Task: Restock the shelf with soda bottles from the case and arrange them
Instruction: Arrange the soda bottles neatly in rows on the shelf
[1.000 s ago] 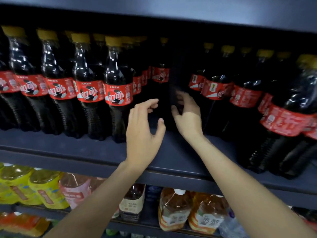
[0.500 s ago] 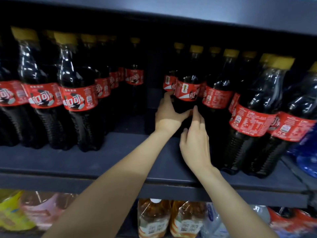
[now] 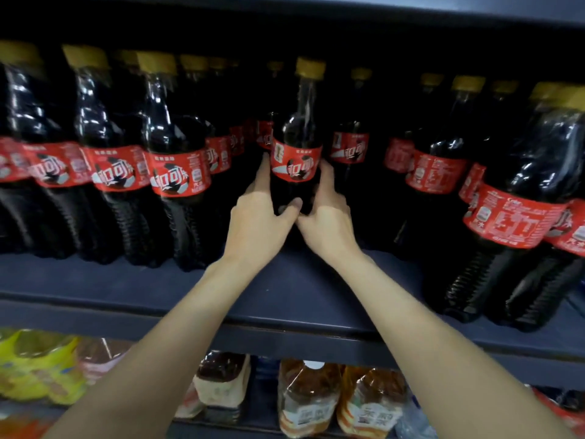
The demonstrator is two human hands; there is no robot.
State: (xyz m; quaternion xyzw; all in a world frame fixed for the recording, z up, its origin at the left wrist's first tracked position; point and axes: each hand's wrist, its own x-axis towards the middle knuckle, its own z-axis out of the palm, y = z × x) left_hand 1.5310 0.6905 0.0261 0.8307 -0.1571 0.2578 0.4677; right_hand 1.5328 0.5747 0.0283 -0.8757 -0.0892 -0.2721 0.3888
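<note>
Hands: our left hand (image 3: 258, 221) and right hand (image 3: 329, 224) both clasp one soda bottle (image 3: 296, 153) upright mid-shelf (image 3: 285, 299); we should slide it forward gently, label facing out, level with neighbouring rows.

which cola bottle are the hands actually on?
The centre bottle set back in the gap: left hand and right hand grip its lower body. The other bottles stand untouched.

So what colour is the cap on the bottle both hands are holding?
Yellow cap, on the dark plastic soda bottle; the head view shows it.
</note>
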